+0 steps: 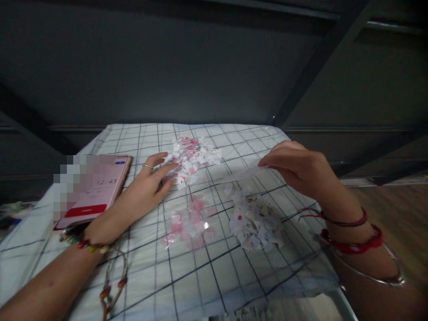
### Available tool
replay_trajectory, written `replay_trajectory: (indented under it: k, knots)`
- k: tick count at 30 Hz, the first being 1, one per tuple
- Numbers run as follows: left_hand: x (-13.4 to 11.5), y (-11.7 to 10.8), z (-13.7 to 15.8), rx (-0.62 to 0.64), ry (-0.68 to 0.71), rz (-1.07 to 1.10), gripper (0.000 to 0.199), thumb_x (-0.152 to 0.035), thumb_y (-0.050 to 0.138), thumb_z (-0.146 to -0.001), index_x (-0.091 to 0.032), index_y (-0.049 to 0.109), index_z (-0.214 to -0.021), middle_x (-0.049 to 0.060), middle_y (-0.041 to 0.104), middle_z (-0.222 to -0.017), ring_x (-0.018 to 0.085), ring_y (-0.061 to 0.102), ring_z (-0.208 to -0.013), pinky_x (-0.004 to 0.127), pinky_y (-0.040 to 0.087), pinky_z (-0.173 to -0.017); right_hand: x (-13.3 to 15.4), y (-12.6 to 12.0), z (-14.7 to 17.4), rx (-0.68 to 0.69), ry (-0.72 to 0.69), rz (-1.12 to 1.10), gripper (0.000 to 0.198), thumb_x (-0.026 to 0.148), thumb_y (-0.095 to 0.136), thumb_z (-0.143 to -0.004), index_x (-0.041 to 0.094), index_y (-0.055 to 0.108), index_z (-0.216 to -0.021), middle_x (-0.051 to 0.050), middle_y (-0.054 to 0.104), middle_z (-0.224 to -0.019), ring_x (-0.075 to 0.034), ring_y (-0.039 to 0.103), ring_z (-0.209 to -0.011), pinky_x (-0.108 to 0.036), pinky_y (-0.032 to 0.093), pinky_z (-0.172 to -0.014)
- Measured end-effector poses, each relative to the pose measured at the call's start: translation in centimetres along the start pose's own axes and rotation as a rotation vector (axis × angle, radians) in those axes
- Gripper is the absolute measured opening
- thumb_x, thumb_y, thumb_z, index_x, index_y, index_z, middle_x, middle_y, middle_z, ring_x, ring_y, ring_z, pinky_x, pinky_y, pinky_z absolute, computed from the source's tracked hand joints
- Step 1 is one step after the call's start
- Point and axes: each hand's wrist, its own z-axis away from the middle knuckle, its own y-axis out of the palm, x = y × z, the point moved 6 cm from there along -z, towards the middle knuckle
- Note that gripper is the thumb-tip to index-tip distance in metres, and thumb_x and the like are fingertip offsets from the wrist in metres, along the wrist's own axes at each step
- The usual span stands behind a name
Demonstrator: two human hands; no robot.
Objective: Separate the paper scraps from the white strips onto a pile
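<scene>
My left hand point(152, 180) rests with its fingers spread at the left edge of a pile of small white and pink paper scraps point(197, 156). Whether it pinches any scrap cannot be made out. On the right, my right hand point(297, 167) is closed, fingers together, on one end of a thin, pale, translucent strip point(239, 174). The strip points left, toward the pile, above the cloth. Below it lies a second heap of mostly white paper scraps point(256, 218). Between my forearms are scattered shiny, clear-pink plastic bits point(192, 225).
A white checked cloth point(197, 285) covers the table. A pink phone point(95, 191) showing a timer lies at the left, beside my left forearm. Dark panels point(167, 67) stand behind the table. At the bottom edge is a partly cut-off pale object point(301, 307).
</scene>
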Motion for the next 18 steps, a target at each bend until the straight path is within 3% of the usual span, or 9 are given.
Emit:
replay_trajectory:
  k: [4,10,15,18]
  knots:
    - [0.1,0.0,0.2,-0.007,0.018,0.015,0.042,-0.038,0.035,-0.094,-0.015,0.053,-0.124,0.014,0.036,-0.134,0.026,0.041,-0.127,0.045,0.035,-0.110,-0.6,-0.8,0.6,0.019,0.050,-0.068,0.024,0.006,0.049,-0.084,0.026,0.062,-0.086,0.001,0.066,-0.077,-0.016,0.060,-0.079,-0.030,0.049,-0.070]
    - [0.2,0.0,0.1,0.001,-0.014,0.026,0.041,-0.039,0.035,-0.093,-0.018,0.052,-0.124,0.012,0.035,-0.136,0.026,0.041,-0.127,0.046,0.034,-0.110,0.4,-0.6,0.0,-0.208,0.083,0.144,0.019,0.007,0.052,-0.084,0.023,0.062,-0.087,0.000,0.066,-0.076,-0.017,0.059,-0.075,-0.032,0.045,-0.068]
    - [0.0,-0.2,-0.1,0.007,-0.023,0.025,0.042,-0.040,0.035,-0.093,-0.018,0.053,-0.123,0.012,0.036,-0.136,0.027,0.041,-0.126,0.048,0.035,-0.109,2.3,2.5,-1.4,-0.110,-0.001,0.294,0.029,0.000,0.044,-0.079,0.019,0.063,-0.088,0.000,0.064,-0.072,-0.016,0.054,-0.067,-0.031,0.038,-0.058]
    - [-0.1,-0.3,-0.1,0.015,-0.031,0.022,0.042,-0.039,0.035,-0.092,-0.018,0.052,-0.124,0.012,0.036,-0.136,0.028,0.041,-0.126,0.050,0.035,-0.108,3.2,2.9,-1.6,-0.050,-0.083,0.261,0.029,0.001,0.043,-0.081,0.019,0.064,-0.088,-0.001,0.064,-0.071,-0.015,0.052,-0.065,-0.030,0.037,-0.057]
